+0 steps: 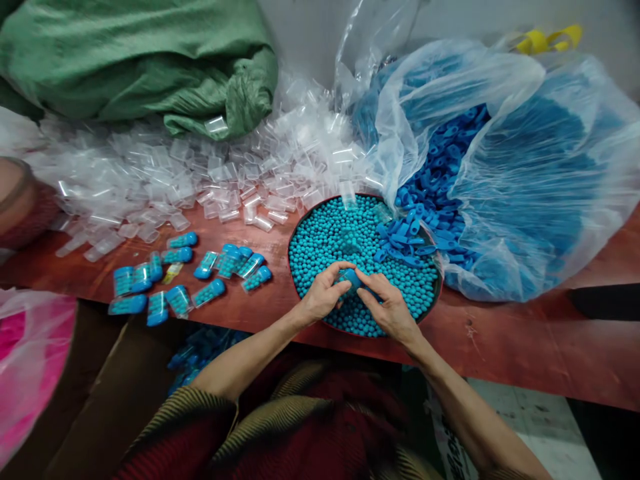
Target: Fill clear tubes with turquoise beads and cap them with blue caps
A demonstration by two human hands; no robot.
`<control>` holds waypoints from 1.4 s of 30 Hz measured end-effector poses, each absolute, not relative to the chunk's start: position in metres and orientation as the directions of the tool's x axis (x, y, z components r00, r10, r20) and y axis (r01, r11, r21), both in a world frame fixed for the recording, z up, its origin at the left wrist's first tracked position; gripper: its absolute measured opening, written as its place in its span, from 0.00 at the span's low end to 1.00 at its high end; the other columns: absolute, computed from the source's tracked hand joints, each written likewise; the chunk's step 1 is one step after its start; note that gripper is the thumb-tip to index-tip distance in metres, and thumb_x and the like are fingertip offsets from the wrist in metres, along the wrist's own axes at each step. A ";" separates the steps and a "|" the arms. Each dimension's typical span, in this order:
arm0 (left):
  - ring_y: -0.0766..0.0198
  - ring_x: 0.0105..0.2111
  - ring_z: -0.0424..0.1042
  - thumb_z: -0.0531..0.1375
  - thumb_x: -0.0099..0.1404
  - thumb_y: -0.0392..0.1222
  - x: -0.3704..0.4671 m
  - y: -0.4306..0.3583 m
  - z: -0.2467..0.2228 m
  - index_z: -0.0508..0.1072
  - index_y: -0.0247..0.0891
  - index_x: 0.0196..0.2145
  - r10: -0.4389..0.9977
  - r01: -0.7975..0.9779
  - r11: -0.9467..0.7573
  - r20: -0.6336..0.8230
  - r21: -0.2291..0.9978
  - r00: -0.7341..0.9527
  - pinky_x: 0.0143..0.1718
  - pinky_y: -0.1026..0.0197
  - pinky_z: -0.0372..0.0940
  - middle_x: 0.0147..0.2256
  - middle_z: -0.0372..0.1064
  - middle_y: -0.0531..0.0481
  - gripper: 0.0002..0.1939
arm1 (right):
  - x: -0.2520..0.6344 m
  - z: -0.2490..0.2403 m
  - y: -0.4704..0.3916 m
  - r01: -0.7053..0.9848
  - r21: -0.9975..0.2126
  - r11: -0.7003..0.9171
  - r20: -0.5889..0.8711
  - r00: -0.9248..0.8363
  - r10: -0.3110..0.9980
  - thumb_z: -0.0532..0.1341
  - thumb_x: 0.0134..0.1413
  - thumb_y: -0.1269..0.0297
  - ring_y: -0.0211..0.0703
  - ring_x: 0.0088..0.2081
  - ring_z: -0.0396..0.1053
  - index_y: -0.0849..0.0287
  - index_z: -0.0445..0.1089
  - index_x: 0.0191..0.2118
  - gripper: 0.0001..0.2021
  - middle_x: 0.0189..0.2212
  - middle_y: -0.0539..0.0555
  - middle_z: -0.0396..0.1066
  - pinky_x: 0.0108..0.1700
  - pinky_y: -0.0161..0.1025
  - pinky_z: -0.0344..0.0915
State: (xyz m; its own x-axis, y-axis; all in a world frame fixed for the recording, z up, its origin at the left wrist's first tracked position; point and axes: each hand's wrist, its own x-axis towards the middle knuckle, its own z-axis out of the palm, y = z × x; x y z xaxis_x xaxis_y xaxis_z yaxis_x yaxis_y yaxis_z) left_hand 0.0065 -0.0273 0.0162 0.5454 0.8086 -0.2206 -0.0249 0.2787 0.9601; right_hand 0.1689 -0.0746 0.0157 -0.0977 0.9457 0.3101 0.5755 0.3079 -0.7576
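Note:
My left hand (324, 293) pinches a small clear case with blue in it (352, 281) between thumb and fingers. Fingertips of my right hand (390, 308) press on the case's other side, so both hands grip it. Fingers cover much of it, and whether its cap is fully on cannot be made out. Under the hands is a round tray (290, 257) full of turquoise beads (320, 233). Loose blue plastic caps (407, 237) lie on the beads at the tray's right side. Left of the tray, several filled cases with blue caps (210, 291) lie on the red table (270, 310).
Empty clear cases (240, 180) are heaped along the back, partly under a green sack (150, 60). An open plastic bag (525, 187) of blue caps stands at right, with a yellow strap (547, 40) behind. Pink material in plastic (35, 360) sits at lower left, beside a cardboard box (115, 380).

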 end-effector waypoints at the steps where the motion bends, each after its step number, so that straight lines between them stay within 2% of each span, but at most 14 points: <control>1: 0.77 0.16 0.58 0.57 0.59 0.48 0.006 -0.027 0.017 0.62 0.38 0.49 0.804 -0.027 0.290 -0.228 0.957 0.549 0.16 0.71 0.55 0.25 0.59 0.59 0.22 | 0.173 0.018 -0.073 0.562 -0.768 0.308 0.289 -0.125 0.949 0.55 0.58 0.64 0.42 0.33 0.67 0.55 0.70 0.52 0.17 0.30 0.53 0.71 0.39 0.43 0.67; 5: 0.75 0.16 0.61 0.59 0.58 0.51 -0.001 -0.023 0.022 0.60 0.39 0.50 0.690 0.012 0.354 -0.270 0.935 0.671 0.16 0.72 0.55 0.24 0.60 0.59 0.25 | 0.194 0.028 -0.061 0.404 -0.893 0.197 0.117 -0.215 0.970 0.61 0.54 0.60 0.40 0.33 0.69 0.54 0.73 0.47 0.15 0.31 0.51 0.72 0.38 0.41 0.69; 8: 0.75 0.16 0.63 0.60 0.58 0.53 -0.006 -0.021 0.027 0.59 0.40 0.50 0.637 -0.001 0.372 -0.254 0.928 0.728 0.16 0.72 0.56 0.26 0.62 0.58 0.27 | 0.198 0.032 -0.052 0.223 -0.973 0.055 0.028 -0.123 0.992 0.66 0.47 0.56 0.39 0.30 0.70 0.57 0.72 0.47 0.21 0.30 0.51 0.72 0.33 0.39 0.70; 10: 0.75 0.17 0.62 0.59 0.59 0.53 -0.007 -0.022 0.029 0.59 0.41 0.52 0.658 0.001 0.358 -0.253 0.934 0.709 0.16 0.72 0.55 0.26 0.61 0.58 0.27 | 0.191 0.031 -0.050 0.166 -0.985 0.048 0.044 -0.025 0.999 0.65 0.47 0.55 0.40 0.30 0.71 0.57 0.68 0.51 0.24 0.31 0.51 0.73 0.33 0.39 0.71; 12: 0.75 0.17 0.61 0.58 0.61 0.51 -0.006 -0.024 0.030 0.56 0.43 0.57 0.702 0.016 0.331 -0.258 0.943 0.664 0.17 0.71 0.55 0.25 0.60 0.59 0.29 | 0.180 0.029 -0.054 0.242 -0.963 0.115 0.126 0.028 0.992 0.62 0.52 0.57 0.42 0.36 0.73 0.56 0.66 0.53 0.22 0.34 0.53 0.74 0.39 0.42 0.72; 15: 0.73 0.21 0.63 0.57 0.61 0.47 -0.001 -0.029 0.032 0.52 0.44 0.61 0.771 0.006 0.273 -0.223 0.962 0.597 0.24 0.68 0.61 0.30 0.64 0.56 0.32 | 0.162 0.026 -0.065 0.489 -0.840 0.236 0.244 -0.049 0.969 0.57 0.57 0.59 0.48 0.45 0.71 0.56 0.65 0.54 0.20 0.45 0.59 0.72 0.46 0.47 0.70; 17: 0.68 0.31 0.67 0.57 0.61 0.45 0.002 -0.032 0.033 0.55 0.40 0.60 0.819 -0.036 0.204 -0.150 0.978 0.553 0.35 0.63 0.64 0.38 0.68 0.50 0.31 | 0.152 0.023 -0.071 0.620 -0.732 0.283 0.277 -0.109 0.955 0.61 0.53 0.56 0.54 0.50 0.68 0.59 0.57 0.59 0.29 0.51 0.64 0.66 0.46 0.50 0.70; 20: 0.61 0.43 0.66 0.58 0.59 0.44 0.006 -0.034 0.033 0.60 0.36 0.56 0.852 -0.055 0.131 -0.084 0.990 0.517 0.47 0.59 0.61 0.46 0.66 0.47 0.28 | 0.142 0.018 -0.075 0.732 -0.619 0.285 0.294 -0.120 0.948 0.66 0.44 0.54 0.60 0.49 0.67 0.61 0.47 0.63 0.43 0.51 0.68 0.62 0.39 0.51 0.72; 24: 0.64 0.36 0.66 0.58 0.59 0.44 0.008 -0.035 0.035 0.62 0.36 0.52 0.845 -0.058 0.180 -0.123 0.982 0.521 0.42 0.62 0.62 0.37 0.67 0.50 0.24 | 0.131 0.011 -0.074 0.774 -0.576 0.263 0.385 -0.027 0.923 0.63 0.46 0.57 0.56 0.39 0.70 0.63 0.50 0.60 0.36 0.42 0.64 0.66 0.32 0.49 0.71; 29: 0.70 0.25 0.61 0.58 0.59 0.44 0.012 -0.040 0.034 0.63 0.36 0.46 0.831 -0.103 0.332 -0.239 0.938 0.503 0.30 0.67 0.57 0.27 0.63 0.55 0.19 | 0.123 0.006 -0.078 0.788 -0.565 0.244 0.462 0.057 0.885 0.61 0.46 0.58 0.54 0.35 0.70 0.64 0.53 0.56 0.32 0.38 0.63 0.66 0.30 0.47 0.70; 32: 0.71 0.25 0.60 0.59 0.58 0.45 0.012 -0.041 0.032 0.63 0.36 0.45 0.846 -0.102 0.344 -0.261 0.933 0.465 0.29 0.67 0.56 0.27 0.62 0.56 0.19 | 0.123 0.005 -0.080 0.773 -0.590 0.233 0.426 0.053 0.903 0.61 0.46 0.58 0.55 0.38 0.70 0.63 0.53 0.57 0.33 0.40 0.63 0.67 0.33 0.48 0.71; 36: 0.66 0.32 0.65 0.62 0.55 0.46 0.008 -0.039 0.030 0.61 0.37 0.50 0.809 -0.129 0.360 -0.240 0.924 0.536 0.36 0.64 0.60 0.33 0.66 0.52 0.27 | 0.126 0.005 -0.081 0.747 -0.632 0.209 0.362 0.046 0.931 0.62 0.44 0.59 0.56 0.43 0.70 0.63 0.50 0.60 0.37 0.47 0.66 0.66 0.37 0.49 0.71; 38: 0.65 0.34 0.66 0.62 0.54 0.48 0.006 -0.038 0.029 0.60 0.37 0.50 0.795 -0.152 0.385 -0.243 0.910 0.555 0.38 0.63 0.61 0.35 0.66 0.51 0.28 | 0.127 0.005 -0.082 0.743 -0.637 0.204 0.336 0.030 0.941 0.63 0.43 0.58 0.55 0.42 0.72 0.62 0.51 0.59 0.37 0.47 0.65 0.67 0.35 0.47 0.71; 42: 0.69 0.29 0.63 0.61 0.55 0.47 0.005 -0.042 0.029 0.62 0.38 0.43 0.812 -0.115 0.372 -0.263 0.921 0.521 0.33 0.66 0.60 0.30 0.62 0.55 0.20 | 0.124 -0.002 -0.084 0.756 -0.613 0.232 0.381 0.025 0.924 0.63 0.44 0.57 0.52 0.34 0.73 0.61 0.53 0.56 0.33 0.40 0.61 0.69 0.30 0.44 0.71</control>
